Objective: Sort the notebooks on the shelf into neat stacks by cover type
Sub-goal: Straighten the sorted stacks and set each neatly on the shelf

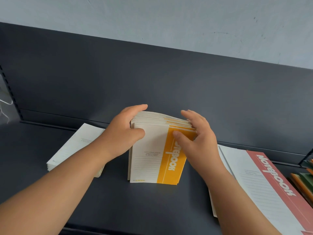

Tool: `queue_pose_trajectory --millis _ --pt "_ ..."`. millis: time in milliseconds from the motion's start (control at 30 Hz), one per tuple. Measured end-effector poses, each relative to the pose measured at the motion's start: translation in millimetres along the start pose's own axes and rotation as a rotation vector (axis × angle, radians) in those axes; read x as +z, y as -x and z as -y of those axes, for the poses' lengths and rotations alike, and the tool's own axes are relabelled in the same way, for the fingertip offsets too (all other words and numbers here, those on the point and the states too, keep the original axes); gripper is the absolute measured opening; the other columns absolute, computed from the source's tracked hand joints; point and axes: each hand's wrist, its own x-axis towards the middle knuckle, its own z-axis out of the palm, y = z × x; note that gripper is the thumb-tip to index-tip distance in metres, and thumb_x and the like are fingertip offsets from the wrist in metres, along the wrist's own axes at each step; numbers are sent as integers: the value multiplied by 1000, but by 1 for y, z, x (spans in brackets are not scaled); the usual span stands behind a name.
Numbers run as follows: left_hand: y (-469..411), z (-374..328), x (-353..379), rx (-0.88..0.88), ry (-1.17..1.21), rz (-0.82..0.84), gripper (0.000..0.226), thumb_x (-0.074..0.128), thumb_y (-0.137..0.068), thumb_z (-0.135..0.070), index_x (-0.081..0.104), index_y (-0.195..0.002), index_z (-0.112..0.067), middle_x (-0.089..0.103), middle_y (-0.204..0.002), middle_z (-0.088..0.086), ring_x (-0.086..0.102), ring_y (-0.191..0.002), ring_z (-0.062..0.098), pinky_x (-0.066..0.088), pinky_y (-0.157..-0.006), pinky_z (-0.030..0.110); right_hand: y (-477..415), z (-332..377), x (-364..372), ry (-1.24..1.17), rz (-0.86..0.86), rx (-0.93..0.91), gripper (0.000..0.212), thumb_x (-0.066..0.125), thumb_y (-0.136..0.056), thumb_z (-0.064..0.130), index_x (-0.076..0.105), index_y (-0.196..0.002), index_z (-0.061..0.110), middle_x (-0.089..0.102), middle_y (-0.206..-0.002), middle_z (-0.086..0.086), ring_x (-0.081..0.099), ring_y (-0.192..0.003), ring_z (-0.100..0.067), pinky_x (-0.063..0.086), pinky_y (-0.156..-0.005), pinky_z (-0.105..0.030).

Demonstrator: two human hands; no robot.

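Observation:
A stack of several yellow-and-white notebooks stands on edge on the dark shelf, tilted back. My left hand grips its upper left corner, thumb on the front cover, fingers over the top edge. My right hand holds the upper right corner, thumb on the yellow band, fingers on the top edges. A flat pile of white-covered notebooks lies to the left, partly hidden by my left arm. To the right lies a red-and-white notebook stack.
The shelf's dark back panel rises just behind the stacks. More notebooks with orange and green covers sit at the far right edge. A perforated upright and white wire stand at far left.

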Motion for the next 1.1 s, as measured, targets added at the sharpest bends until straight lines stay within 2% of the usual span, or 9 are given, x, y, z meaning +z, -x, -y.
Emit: queue_pose_trajectory --millis 67,133,233,367,600,833,933,1000,1100 --pt "-5 -5 -4 -7 -200 56 69 50 -84 -3 36 -144 -34 32 -145 -21 41 -116 2 34 -86 18 -3 5 -3 288 77 -30 57 63 -91 28 42 -143 34 31 -154 13 38 -136 -9 41 -107 -30" --pt "-9 -14 -5 -22 -481 142 71 48 -85 -9 25 -148 -32 21 -150 -19 37 -123 7 35 -89 22 -4 10 -2 503 182 -18 65 57 -94 34 26 -151 30 18 -160 11 36 -139 -14 40 -104 -30" --pt "-12 -26 0 7 -882 175 77 50 -84 -25 11 -150 -27 22 -150 -7 41 -124 20 39 -91 31 -5 18 -1 624 224 -10 71 52 -95 43 16 -154 28 14 -161 8 35 -140 -18 37 -107 -33" --pt "-13 -25 5 83 -1129 124 90 52 -80 -49 5 -152 -22 30 -148 -1 39 -131 21 35 -103 41 -8 21 -5 723 257 -24 79 47 -91 60 11 -154 29 3 -163 7 7 -150 -20 13 -119 -41" --pt "-11 -24 2 107 -1062 145 91 53 -82 -50 3 -153 -23 19 -156 -2 21 -143 18 29 -110 41 -14 25 -9 766 332 -53 84 39 -88 70 10 -155 28 5 -163 9 0 -150 -15 2 -120 -42" --pt "-9 -23 1 91 -987 175 94 56 -83 -52 0 -153 -25 6 -161 -4 8 -148 16 21 -116 39 -16 25 -11 703 357 -63 90 51 -83 69 12 -154 28 10 -162 10 5 -150 -13 5 -120 -38" --pt "-10 -21 0 74 -938 183 98 60 -80 -55 0 -153 -26 3 -161 -5 7 -148 15 22 -116 38 -18 24 -13 657 385 -57 90 60 -83 61 14 -154 30 14 -161 13 13 -148 -12 17 -119 -36" --pt "-11 -21 -1 64 -898 192 98 61 -79 -55 2 -153 -28 2 -161 -7 10 -147 15 24 -114 36 -18 20 -14 547 361 -44 91 67 -82 53 15 -154 32 13 -161 15 16 -147 -8 23 -117 -34" --pt "-9 -19 -2 56 -725 175 94 65 -80 -48 7 -152 -33 8 -160 -12 19 -144 11 29 -107 29 -13 6 -10 123 234 66 99 76 -78 41 10 -153 37 24 -155 18 31 -140 -6 37 -111 -34"
